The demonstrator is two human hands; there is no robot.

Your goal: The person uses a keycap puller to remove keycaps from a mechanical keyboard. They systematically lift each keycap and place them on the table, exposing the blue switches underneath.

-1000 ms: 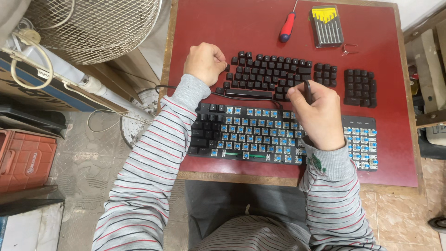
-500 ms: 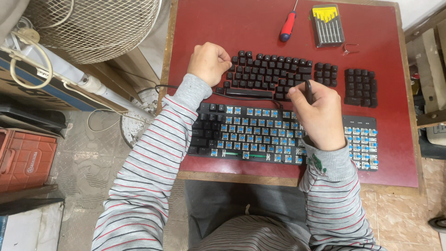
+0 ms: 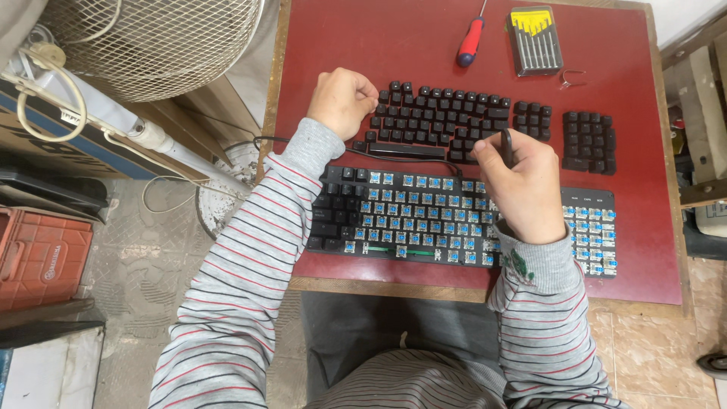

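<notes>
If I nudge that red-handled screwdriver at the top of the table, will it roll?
Likely yes: the screwdriver has a rounded handle and lies loose on the flat red table. It looks light and stiff, and should slide easily.

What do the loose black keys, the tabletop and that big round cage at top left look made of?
Loose keys: likely plastic, with a matte black, moulded look. Tabletop: a smooth dark red sheet, perhaps laminate, over a wooden-looking edge. Round cage: thin wire mesh, probably metal, pale and dull.

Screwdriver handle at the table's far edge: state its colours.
Red with a blue band, on the screwdriver; the head view shows it.
</notes>
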